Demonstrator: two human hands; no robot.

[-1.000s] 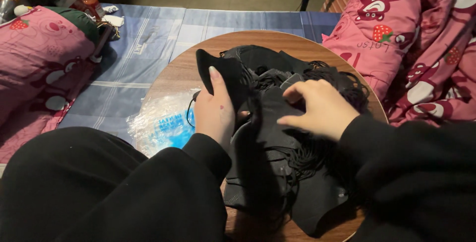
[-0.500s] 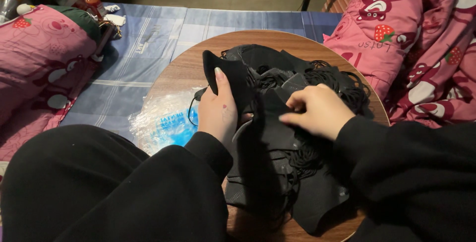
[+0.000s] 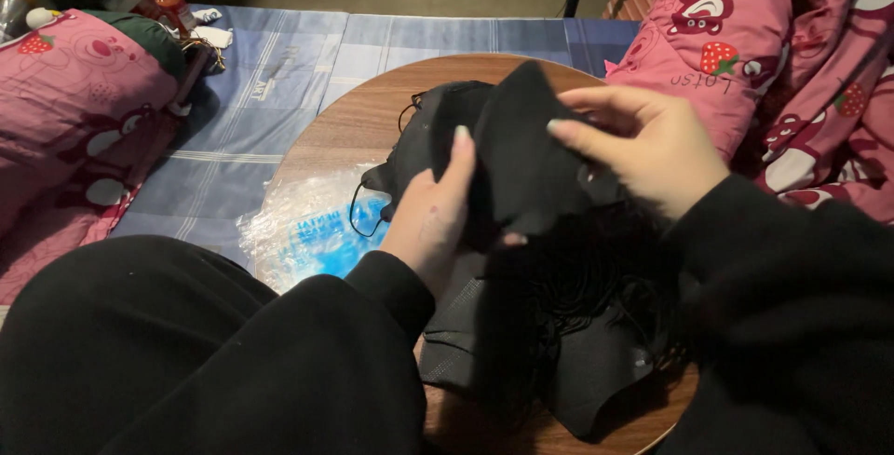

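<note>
Both the left hand [image 3: 433,222] and right hand [image 3: 643,143] pinch one black mask [image 3: 526,162], whose loops may snag the pile [image 3: 559,325] below.

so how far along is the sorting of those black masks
Done: hard to tell; no separate finished stack shows. In hand: one black mask is lifted above the heap, the left hand and right hand each with a grip on it. Left: a tangled pile of black masks with ear loops lies on the round wooden table, beside a clear plastic bag.
</note>
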